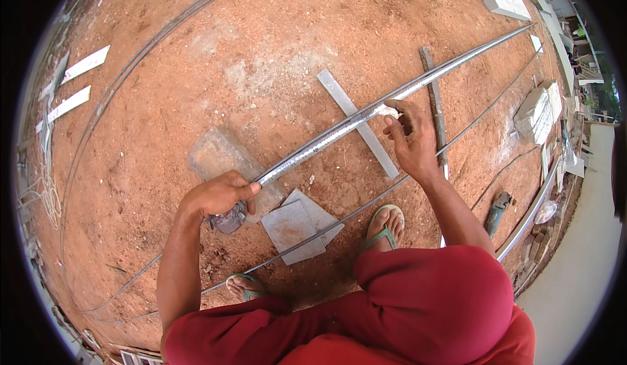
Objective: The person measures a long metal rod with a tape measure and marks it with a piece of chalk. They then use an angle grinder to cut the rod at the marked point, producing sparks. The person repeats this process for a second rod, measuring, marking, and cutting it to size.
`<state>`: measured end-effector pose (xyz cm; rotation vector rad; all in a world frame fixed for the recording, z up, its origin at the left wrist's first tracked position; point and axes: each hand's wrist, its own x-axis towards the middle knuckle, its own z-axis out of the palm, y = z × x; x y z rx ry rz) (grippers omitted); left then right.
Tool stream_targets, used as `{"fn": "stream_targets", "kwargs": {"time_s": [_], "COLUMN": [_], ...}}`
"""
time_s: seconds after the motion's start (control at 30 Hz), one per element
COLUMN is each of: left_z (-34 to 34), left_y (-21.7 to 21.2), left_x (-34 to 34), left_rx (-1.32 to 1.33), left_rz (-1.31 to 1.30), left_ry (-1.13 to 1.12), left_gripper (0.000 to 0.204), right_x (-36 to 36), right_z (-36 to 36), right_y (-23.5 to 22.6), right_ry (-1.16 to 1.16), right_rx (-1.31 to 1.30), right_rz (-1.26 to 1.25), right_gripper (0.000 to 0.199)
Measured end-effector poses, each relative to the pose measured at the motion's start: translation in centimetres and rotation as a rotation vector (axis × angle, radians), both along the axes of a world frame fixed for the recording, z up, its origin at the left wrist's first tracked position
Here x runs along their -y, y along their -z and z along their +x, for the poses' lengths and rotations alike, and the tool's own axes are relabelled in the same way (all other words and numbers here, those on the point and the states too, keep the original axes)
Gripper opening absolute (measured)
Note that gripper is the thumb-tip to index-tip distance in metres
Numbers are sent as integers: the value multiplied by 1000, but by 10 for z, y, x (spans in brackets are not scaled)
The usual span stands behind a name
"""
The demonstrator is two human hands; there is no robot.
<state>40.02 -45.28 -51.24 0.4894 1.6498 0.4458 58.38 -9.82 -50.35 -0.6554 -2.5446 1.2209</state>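
A long silvery metal pipe (313,147) runs from my left hand up to the far right, with a darker bar or pipe edge close along it. My left hand (219,195) is closed on its near end, thumb on top. Just below that hand is a dark, roundish object (228,220) with a shiny side; its kind is unclear, and so is whether my fingers touch it. Farther along, my right hand (415,143) pinches a small crumpled white wad (388,111) between thumb and fingers, against the pipe's upper surface.
Under the pipe, a flat grey strip (346,103) and a dark bar (431,84) lie crosswise on reddish soil. Grey tile pieces (294,229) and a worn slab (219,149) lie near my feet. An angle grinder (499,213), pale blocks (539,111) and a wall line the right.
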Motion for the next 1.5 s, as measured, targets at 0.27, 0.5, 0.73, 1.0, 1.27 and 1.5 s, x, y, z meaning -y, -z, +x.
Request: {"fn": "stream_targets", "kwargs": {"time_s": [0.27,0.5,0.73,1.0,1.27,1.5], "left_z": [-3,-3,-2,-3,-3,-3], "left_y": [-4,-5,-13,-6,-8,-6], "left_x": [-6,-6,-8,-8,-11,-10], "left_rx": [-3,-27,-28,-41,-22,-11], "left_rz": [-2,57,20,4,-4,-18], "left_ry": [31,44,61,90,88,69], "left_gripper": [55,55,56,56,56,54], "right_x": [10,25,47,60,66,65], "right_z": [-5,-18,-44,-67,-78,-83], "right_y": [3,-1,-1,6,14,12], "right_ry": [-44,-185,-474,-723,-800,-846], "right_rx": [64,24,4,-7,32,6], "right_rz": [51,150,126,160,209,219], "right_gripper": [29,30,27,26,24,33]}}
